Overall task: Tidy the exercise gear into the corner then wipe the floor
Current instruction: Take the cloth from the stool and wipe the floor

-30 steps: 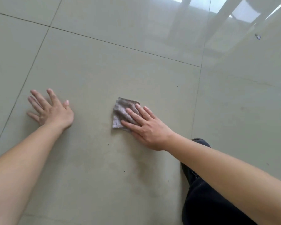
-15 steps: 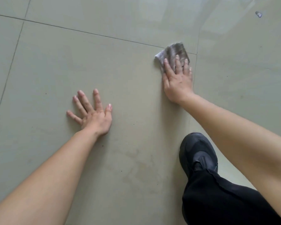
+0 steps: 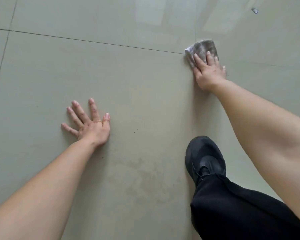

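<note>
- The near part of the small grey mottled cloth [image 3: 202,47] is hidden under my right hand [image 3: 209,73]. Only its far edge and left corner stick out past my fingertips.
- Both my forearms run off the lower edge of the view. My black trouser leg [image 3: 241,213] is cut off at the bottom right corner.
- A small dark and silvery bit [image 3: 255,10] lies far off at the top right, too small to make out.
- The cloth lies flat on the pale glossy tiled floor [image 3: 137,75], far ahead and to my right, where a thin grout line [image 3: 93,41] meets another.
- The part of the cloth that shows is wider than it is deep, and its left corner dips towards me. With the rest covered, I cannot tell its true long axis.
- My right fingers [image 3: 197,59] lie straight and close together, pressing flat on the cloth and pointing away from me.
- My left hand [image 3: 92,127] rests palm down on the bare floor, well apart from the cloth. Its fingers [image 3: 93,110] are spread wide and hold nothing.
- My black lace-up shoe [image 3: 205,158] stands on the floor below my right forearm, toe pointing away from me.
- A dull, smudged patch [image 3: 140,172] shows on the tile between my left forearm and the shoe.
</note>
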### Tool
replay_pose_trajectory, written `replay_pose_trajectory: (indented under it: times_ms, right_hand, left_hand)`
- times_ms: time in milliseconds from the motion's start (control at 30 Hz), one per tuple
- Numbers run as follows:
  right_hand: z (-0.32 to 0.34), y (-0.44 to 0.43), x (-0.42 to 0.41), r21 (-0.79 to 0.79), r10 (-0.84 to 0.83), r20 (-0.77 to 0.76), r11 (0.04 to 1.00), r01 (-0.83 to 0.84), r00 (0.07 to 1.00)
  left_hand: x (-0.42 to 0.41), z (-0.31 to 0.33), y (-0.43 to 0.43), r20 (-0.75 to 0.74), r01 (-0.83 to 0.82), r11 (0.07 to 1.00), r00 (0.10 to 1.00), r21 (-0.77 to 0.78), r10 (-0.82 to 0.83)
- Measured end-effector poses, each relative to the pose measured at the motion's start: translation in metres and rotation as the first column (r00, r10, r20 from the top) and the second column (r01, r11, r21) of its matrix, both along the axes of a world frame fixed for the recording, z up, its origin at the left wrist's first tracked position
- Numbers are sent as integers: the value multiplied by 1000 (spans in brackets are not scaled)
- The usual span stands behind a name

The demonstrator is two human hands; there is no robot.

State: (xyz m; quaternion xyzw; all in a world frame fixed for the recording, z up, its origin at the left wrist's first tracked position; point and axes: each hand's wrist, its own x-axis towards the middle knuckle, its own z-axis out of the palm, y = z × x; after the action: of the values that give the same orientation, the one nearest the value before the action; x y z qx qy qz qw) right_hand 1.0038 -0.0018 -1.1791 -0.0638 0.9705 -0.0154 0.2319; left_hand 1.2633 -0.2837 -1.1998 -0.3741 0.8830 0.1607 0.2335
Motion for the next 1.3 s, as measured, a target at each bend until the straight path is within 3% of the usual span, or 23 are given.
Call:
replay_pose_trajectory:
  times_ms: [100, 267, 367, 500, 567, 633, 700, 767, 800, 1133, 1233, 1300]
  right_hand:
    - [2, -24, 25, -26, -79, 30, 996, 80, 996]
    - [-5, -53, 149, -106, 34, -39, 994, -38, 999]
    - [0, -58, 243, -132, 235, -23, 963, -236, 972]
    - [2, -40, 325, -105, 551, 79, 834, -542, 831]
    - [0, -22, 312, -89, 622, 10, 780, -619, 783]
    - [1, -2, 282, -98, 527, -26, 844, -527, 849]
    - [3, 15, 251, -61, 158, 26, 986, -156, 987]
    - [3, 21, 229, -59, -148, 29, 987, 150, 989]
    - [1, 18, 220, -64, -195, 25, 978, 197, 980]
    - [-12, -93, 89, -85, -81, -42, 993, 77, 996]
    - [-10, -171, 82, -111, 140, -35, 983, -144, 989]
    - [-3, -221, 99, -132, 400, -17, 908, -398, 916]
  left_hand:
    - [0, 2, 1, 1, 2, 1000, 1000, 3, -2]
    - [-1, 7, 1, 1, -6, 1000, 1000, 24, 6]
    - [2, 10, 0, -20, -4, 999, 1000, 45, 5]
    - [7, 20, -10, -75, -7, 994, 997, 113, 16]
    - [12, 27, -14, -82, -5, 992, 997, 126, 15]
    - [21, 34, -11, -97, 10, 997, 995, 71, -3]
    - [29, 38, -4, -86, 48, 999, 995, 2, -48]
    - [34, 41, 0, -74, 55, 998, 996, -24, -57]
    - [36, 41, 0, -84, 44, 999, 995, -29, -46]
    - [46, 34, -15, 5, 119, 993, 993, -13, -119]
    - [47, 31, -16, 19, 136, 991, 991, -15, -136]
    - [48, 31, -17, 40, 141, 990, 989, -1, -140]
